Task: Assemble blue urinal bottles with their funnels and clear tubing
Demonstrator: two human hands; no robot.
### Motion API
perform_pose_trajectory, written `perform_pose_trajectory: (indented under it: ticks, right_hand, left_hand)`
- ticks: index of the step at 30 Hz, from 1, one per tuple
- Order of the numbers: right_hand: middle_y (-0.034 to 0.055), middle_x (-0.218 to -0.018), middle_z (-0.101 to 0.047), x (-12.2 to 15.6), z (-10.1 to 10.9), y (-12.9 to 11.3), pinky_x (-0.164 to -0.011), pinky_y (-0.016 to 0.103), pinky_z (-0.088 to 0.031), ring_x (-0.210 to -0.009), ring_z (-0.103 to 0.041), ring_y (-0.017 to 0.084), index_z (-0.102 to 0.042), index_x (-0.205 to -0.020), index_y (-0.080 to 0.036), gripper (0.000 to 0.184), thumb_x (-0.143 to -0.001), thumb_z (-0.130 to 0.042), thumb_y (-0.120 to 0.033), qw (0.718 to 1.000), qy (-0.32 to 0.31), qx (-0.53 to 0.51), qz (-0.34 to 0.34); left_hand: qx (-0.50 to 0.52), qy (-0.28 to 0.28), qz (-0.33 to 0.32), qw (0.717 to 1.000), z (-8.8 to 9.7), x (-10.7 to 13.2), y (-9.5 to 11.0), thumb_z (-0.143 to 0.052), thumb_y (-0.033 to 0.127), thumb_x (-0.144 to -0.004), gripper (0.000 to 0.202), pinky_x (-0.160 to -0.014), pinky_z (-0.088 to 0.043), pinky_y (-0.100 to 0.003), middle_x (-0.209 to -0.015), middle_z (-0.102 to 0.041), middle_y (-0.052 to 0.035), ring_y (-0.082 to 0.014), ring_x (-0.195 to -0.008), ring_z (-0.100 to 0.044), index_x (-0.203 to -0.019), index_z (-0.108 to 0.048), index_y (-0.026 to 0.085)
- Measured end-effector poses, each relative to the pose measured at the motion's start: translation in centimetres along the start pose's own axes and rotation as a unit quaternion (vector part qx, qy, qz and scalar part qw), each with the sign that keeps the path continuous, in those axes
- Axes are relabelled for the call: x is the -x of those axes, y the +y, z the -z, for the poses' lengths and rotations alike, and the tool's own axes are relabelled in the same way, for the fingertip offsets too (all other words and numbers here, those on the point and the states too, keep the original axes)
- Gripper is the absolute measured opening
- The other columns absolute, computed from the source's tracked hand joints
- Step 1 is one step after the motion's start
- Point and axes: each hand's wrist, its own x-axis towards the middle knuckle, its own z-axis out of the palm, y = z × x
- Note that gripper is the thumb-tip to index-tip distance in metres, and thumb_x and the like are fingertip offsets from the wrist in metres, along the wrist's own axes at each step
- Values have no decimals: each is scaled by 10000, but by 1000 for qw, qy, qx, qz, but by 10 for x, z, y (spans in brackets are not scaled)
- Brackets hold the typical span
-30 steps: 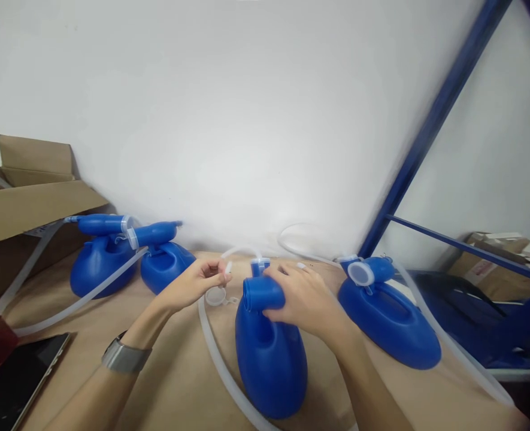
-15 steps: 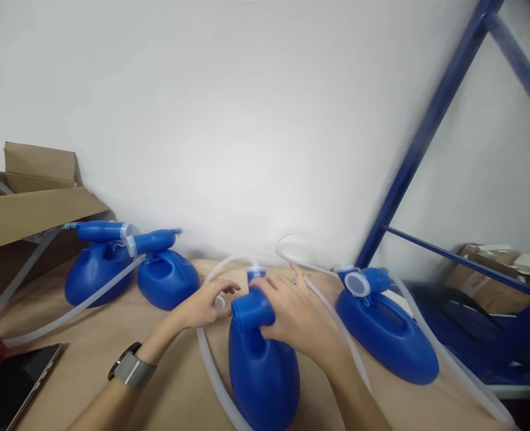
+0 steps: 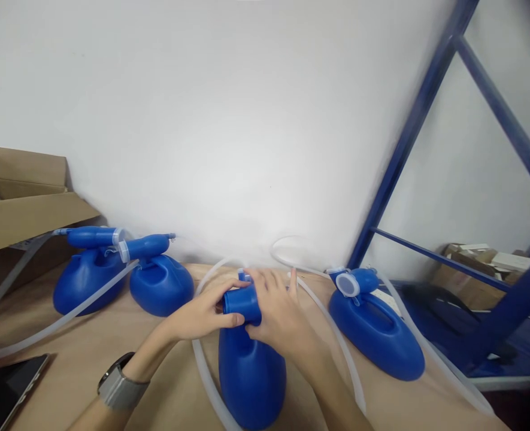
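A blue plastic urinal bottle (image 3: 252,383) stands in front of me, its hollow blue mouthpiece (image 3: 244,304) lying sideways across the top. My right hand (image 3: 278,308) is wrapped over the mouthpiece from the right, the index finger side lifted a little. From the left, my left hand (image 3: 211,311) grips the mouthpiece's end, thumb in front and fingers behind. Whatever lies inside the left palm is hidden. A translucent hose (image 3: 208,371) curves past the bottle on the left, and another hose (image 3: 336,329) runs on the right.
Two similar blue bottles, one at the far left (image 3: 82,284) and one nearer (image 3: 161,287), stand left; a third bottle (image 3: 376,335) stands right. A phone (image 3: 11,392) lies at front left by an open cardboard box (image 3: 31,206). Behind are the wall and a blue metal frame (image 3: 394,161).
My left hand has moved right and closed on the mouthpiece's end. The small white cap seen by its fingers is now out of sight. My view has shifted slightly.
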Motion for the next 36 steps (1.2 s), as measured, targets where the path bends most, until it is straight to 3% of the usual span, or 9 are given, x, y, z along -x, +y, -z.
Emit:
perform_pose_trajectory:
  ticks: [4, 6, 9, 11, 14, 16, 20, 30, 36]
  right_hand:
    - [141, -1559, -519, 5, 11, -9, -1161, 533, -416, -1420, -497, 346, -282, -1630, -276, 1030, -705, -651, -13, 998, -59, -7, -5]
    - [120, -1542, -548, 6, 22, -9, -1085, 449, -506, -1400, -534, 332, -266, -1644, -301, 1059, -716, -655, 30, 996, -89, -31, 7]
    - [110, -1541, -566, 6, 36, 1, -1110, 457, -499, -1386, -557, 332, -269, -1646, -281, 1022, -790, -812, -152, 989, -72, -127, 40]
    - [105, -1496, -611, 5, 41, 9, -1117, 458, -492, -1350, -593, 311, -387, -1593, -259, 805, -895, -782, -327, 980, -17, -195, 44]
    - [50, -1254, -746, 4, 45, 18, -1003, 364, -553, -1159, -704, 232, -678, -1298, -268, 273, -1048, -578, -310, 962, 80, -249, 72]
    - [26, -1094, -775, 3, 45, 21, -896, 301, -575, -1016, -739, 196, -737, -1121, -258, 175, -1045, -580, -242, 951, 143, -254, 106]
    - [23, -971, -784, 3, 43, 22, -826, 283, -585, -910, -753, 192, -716, -990, -228, 33, -969, -708, -204, 932, 223, -242, 155]
    - [88, -975, -818, -1, 35, 22, -805, 315, -637, -901, -791, 211, -684, -1075, -198, 190, -928, -699, -80, 899, 325, -120, 269]
    - [83, -995, -831, -1, 34, 31, -810, 310, -661, -909, -806, 210, -698, -1095, -201, 179, -953, -683, -94, 899, 329, -141, 252]
  left_hand:
    - [-30, -3, -3, 1000, 23, 11, 8, -745, 385, -825, 550, -1026, -551, -411, -1439, -640, -53, -323, -1263, -619, -1353, -629, 282]
    - [-32, 17, 24, 999, 41, 21, 14, -719, 428, -847, 481, -1020, -554, -401, -1343, -702, -34, -320, -1217, -652, -1303, -665, 284]
    - [-28, 50, 60, 997, 61, 35, 29, -711, 512, -853, 522, -951, -588, -376, -1281, -730, -38, -314, -1151, -692, -1315, -639, 281]
    - [-44, 74, 42, 995, 67, 42, 40, -717, 537, -844, 526, -911, -595, -352, -1231, -744, -39, -308, -1115, -706, -1291, -636, 271]
    - [-96, 132, -5, 987, 66, 49, 56, -732, 513, -828, 478, -886, -573, -318, -1173, -752, -19, -281, -1058, -718, -1233, -652, 272]
    - [-134, 168, -21, 976, 62, 53, 65, -732, 478, -821, 444, -842, -552, -297, -1098, -756, 7, -243, -959, -726, -1212, -658, 280]
    - [-168, 196, -36, 965, 56, 60, 77, -694, 458, -834, 394, -715, -506, -271, -891, -747, 47, -191, -769, -701, -1181, -650, 278]
    - [-147, 230, -41, 961, 49, 62, 91, -682, 512, -842, 337, -613, -448, -247, -752, -705, 75, -157, -645, -651, -1085, -660, 279]
    - [-114, 253, -2, 961, 47, 59, 92, -700, 607, -828, 425, -579, -475, -247, -820, -714, 40, -189, -706, -660, -1102, -676, 284]
